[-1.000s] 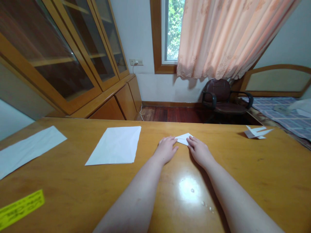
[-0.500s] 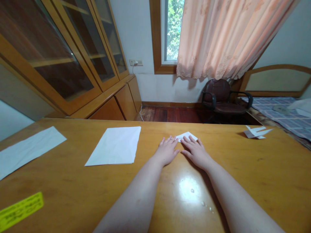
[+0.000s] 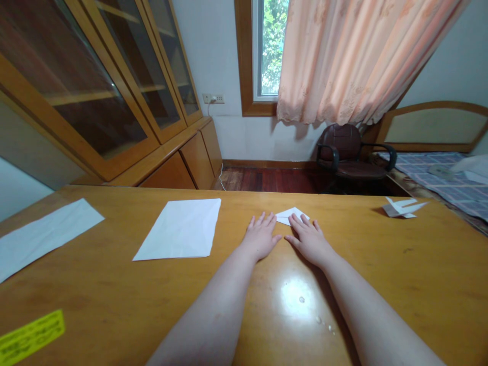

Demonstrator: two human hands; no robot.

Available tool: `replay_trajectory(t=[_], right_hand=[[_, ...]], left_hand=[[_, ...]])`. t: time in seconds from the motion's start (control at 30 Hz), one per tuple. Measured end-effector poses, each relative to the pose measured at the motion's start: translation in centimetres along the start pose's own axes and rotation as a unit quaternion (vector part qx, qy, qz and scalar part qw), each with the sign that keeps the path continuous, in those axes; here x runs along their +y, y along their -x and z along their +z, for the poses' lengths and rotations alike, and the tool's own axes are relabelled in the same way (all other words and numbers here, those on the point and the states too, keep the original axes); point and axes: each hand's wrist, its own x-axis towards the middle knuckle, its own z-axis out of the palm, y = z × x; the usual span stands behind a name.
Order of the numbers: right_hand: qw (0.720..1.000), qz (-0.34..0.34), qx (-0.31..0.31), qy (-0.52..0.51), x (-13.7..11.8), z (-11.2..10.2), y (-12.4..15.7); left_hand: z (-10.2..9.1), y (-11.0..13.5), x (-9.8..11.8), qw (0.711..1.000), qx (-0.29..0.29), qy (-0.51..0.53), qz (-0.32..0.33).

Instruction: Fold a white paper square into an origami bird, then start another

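Note:
A small folded piece of white paper (image 3: 292,213) lies on the wooden table (image 3: 160,300), just beyond my fingertips. Its pointed end faces left, and a crease line runs along it. My left hand (image 3: 262,236) rests flat with fingers apart, its fingertips beside the paper's left point. My right hand (image 3: 308,239) lies with fingers spread, the fingertips over the paper's near right edge and hiding part of it. Neither hand grips anything.
Left of my hands lies a white paper sheet (image 3: 181,229); a long paper strip (image 3: 46,234) is farther left. A folded paper figure (image 3: 402,207) stands at the right. A yellow label (image 3: 32,335) sits near left. Beyond the table are a chair (image 3: 343,152) and cabinet (image 3: 168,152).
My right fingers have shifted slightly right on the folded paper, and my left fingertips have drawn slightly back, so more of the paper shows. Both hands otherwise keep their place.

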Motion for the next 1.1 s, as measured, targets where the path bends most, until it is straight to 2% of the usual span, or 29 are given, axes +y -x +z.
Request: replay_trajectory(t=[0.2,0.63,0.83,1.1], right_hand=[[1.0,0.016,-0.006,-0.005,-0.1,-0.2,0.0],[1.0,0.005,-0.015,-0.011,-0.1,-0.5,0.0],[0.999,-0.016,-0.034,-0.013,-0.3,-1.0,0.2],[0.999,-0.008,-0.032,-0.01,-0.4,-0.9,0.2]], left_hand=[[0.2,-0.1,-0.1,1.0,0.004,-0.003,-0.016],[0.5,-0.3,0.0,0.999,0.014,-0.022,-0.046],[0.6,-0.2,-0.3,0.999,0.017,-0.026,-0.021],[0.3,-0.2,-0.3,1.0,-0.001,-0.006,0.0]])
